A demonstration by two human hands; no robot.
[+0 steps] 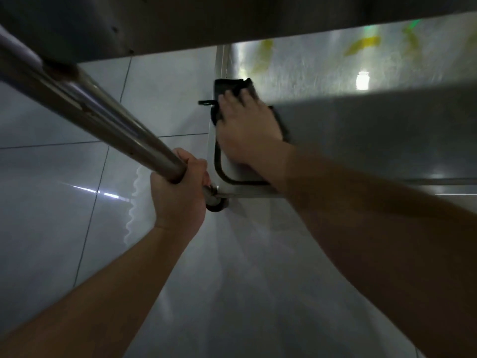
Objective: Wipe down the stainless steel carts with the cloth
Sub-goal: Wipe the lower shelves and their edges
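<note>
One stainless steel cart (361, 140) fills the view, above a tiled floor (64, 177). Its one upright post (103, 117) is clenched in the left hand (180, 187), fingers wrapped round it. The right hand (247, 125) presses, fingers straight, on one dark cloth (227, 86) at the lower shelf's left edge, near one caster (216, 204).

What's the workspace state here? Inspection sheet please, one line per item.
Surface: lower cart shelf, shiny steel with yellow reflections.
Job's things: dark cloth flat on the shelf's near corner; cart post runs diagonally.
Clutter: nothing seen.
Grippers: left hand grips the post; right hand presses the cloth with spread fingers.
Cables: nothing seen.
Surroundings: glossy tiled floor; caster under the corner.
</note>
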